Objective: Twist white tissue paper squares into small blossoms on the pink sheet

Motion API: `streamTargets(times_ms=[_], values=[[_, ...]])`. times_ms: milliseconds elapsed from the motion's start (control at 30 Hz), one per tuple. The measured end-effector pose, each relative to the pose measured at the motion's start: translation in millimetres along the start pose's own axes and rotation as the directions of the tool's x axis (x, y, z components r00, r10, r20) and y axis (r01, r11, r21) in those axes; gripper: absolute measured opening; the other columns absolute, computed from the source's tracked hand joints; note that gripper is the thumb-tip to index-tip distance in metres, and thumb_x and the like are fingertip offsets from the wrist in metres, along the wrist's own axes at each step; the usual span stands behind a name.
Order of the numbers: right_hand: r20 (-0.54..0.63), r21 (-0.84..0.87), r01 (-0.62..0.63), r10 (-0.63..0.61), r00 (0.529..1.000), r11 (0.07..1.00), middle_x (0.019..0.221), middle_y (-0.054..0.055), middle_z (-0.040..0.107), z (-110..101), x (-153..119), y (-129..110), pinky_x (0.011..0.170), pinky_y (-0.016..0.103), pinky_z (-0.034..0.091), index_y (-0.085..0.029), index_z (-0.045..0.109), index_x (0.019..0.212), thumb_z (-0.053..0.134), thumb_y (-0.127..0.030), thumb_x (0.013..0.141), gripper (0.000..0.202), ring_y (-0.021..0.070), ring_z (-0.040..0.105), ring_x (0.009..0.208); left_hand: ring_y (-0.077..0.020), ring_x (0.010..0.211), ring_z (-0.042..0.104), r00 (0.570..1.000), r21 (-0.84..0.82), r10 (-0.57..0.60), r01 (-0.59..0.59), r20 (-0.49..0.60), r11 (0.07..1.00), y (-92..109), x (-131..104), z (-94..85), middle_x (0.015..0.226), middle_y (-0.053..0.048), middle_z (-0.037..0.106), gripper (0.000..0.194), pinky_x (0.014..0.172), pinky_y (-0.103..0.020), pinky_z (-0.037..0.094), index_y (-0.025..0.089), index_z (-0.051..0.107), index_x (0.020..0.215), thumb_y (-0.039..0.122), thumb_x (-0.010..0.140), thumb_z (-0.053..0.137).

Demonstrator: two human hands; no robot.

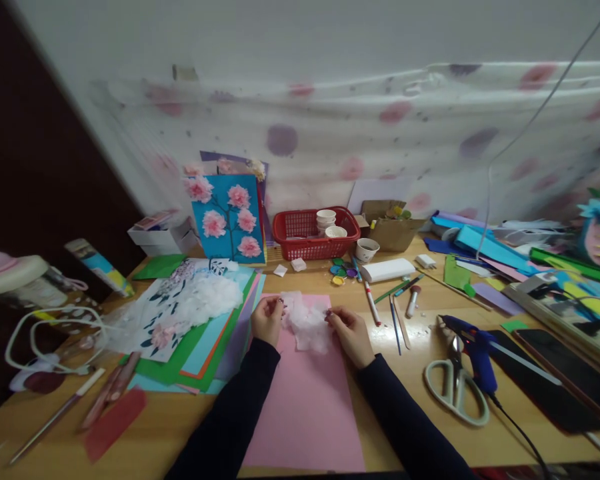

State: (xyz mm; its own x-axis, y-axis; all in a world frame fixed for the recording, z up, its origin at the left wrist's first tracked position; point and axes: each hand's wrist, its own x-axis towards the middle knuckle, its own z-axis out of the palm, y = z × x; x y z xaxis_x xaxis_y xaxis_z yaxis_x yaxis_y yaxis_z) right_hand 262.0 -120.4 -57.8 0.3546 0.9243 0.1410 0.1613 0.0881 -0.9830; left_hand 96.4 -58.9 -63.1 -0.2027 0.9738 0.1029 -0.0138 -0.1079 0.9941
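Observation:
A bunch of thin white tissue-like material [307,325] is spread over the upper part of a pink sheet [303,407] on the table. My left hand [268,321] pinches its left edge between thumb and fingers. At its right edge, my right hand [351,335] pinches it in the same way. More white fluffy material [213,299] lies to the left on a stack of coloured papers.
Behind stand a blue flower picture [230,217] and a red basket [300,247] with white cups. Paint pots [344,269], a marker [372,303] and brushes lie right of centre. Scissors [456,393], a blue glue gun [480,357] and dark phones [545,380] are farther right.

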Motion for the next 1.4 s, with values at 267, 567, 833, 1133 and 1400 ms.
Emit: streamTargets(times_ms=[267,567,833,1133,1400], values=[[-0.112,-0.172,0.084,-0.104,0.988,0.982,0.07,0.006,0.066,-6,1,2,0.059,0.031,0.043,-0.018,0.068,0.071,0.058,-0.031,0.069,0.016,0.0219,0.057,0.066,-0.0173,0.074,0.059,0.995,0.111,0.059,-0.05,-0.078,0.993,-13,13,-12.1,0.076,-0.003,0.062,0.011,0.072,-0.031,0.05,0.017,0.06,0.069,0.014,0.06,0.054],[-0.248,-0.17,0.096,-0.137,0.959,0.981,0.08,0.01,0.07,-14,7,3,0.072,0.035,0.044,-0.018,0.063,0.074,0.044,-0.042,0.081,0.032,0.0263,0.062,0.084,-0.0176,0.079,0.065,0.99,0.05,0.125,-0.129,0.064,0.99,6,11,-10.2,0.081,-0.005,0.069,0.023,0.076,-0.032,0.051,0.016,0.065,0.078,0.011,0.066,0.047],[-0.286,-0.162,0.134,-0.176,0.942,0.978,0.077,0.009,0.066,-13,12,7,0.07,0.034,0.044,-0.017,0.06,0.077,0.049,-0.045,0.08,0.03,0.0246,0.061,0.078,-0.0188,0.084,0.061,0.982,0.198,0.174,-0.157,-0.072,0.967,19,29,-90.7,0.083,-0.004,0.065,0.009,0.086,-0.036,0.047,0.017,0.059,0.076,0.012,0.075,0.052],[-0.227,-0.28,0.194,-0.261,0.938,0.94,0.048,-0.003,0.044,-7,12,9,0.049,0.028,0.029,-0.022,0.045,0.057,0.044,-0.053,0.085,0.042,0.0148,0.044,0.046,-0.02,0.095,0.06,0.981,0.503,-0.061,-0.042,0.186,0.863,29,95,-4.8,0.113,-0.009,0.058,0.031,0.079,-0.04,0.052,0.014,0.054,0.115,0.031,0.088,0.054],[-0.096,-0.321,0.296,-0.342,0.935,0.9,0.043,-0.002,0.038,-1,13,8,0.05,0.028,0.029,-0.022,0.036,0.042,0.039,-0.059,0.084,0.056,0.0125,0.038,0.044,-0.0216,0.1,0.059,0.99,0.758,-0.078,-0.04,0.119,0.651,27,114,50.7,0.117,-0.01,0.057,0.033,0.083,-0.041,0.051,0.015,0.054,0.117,0.03,0.087,0.055]])
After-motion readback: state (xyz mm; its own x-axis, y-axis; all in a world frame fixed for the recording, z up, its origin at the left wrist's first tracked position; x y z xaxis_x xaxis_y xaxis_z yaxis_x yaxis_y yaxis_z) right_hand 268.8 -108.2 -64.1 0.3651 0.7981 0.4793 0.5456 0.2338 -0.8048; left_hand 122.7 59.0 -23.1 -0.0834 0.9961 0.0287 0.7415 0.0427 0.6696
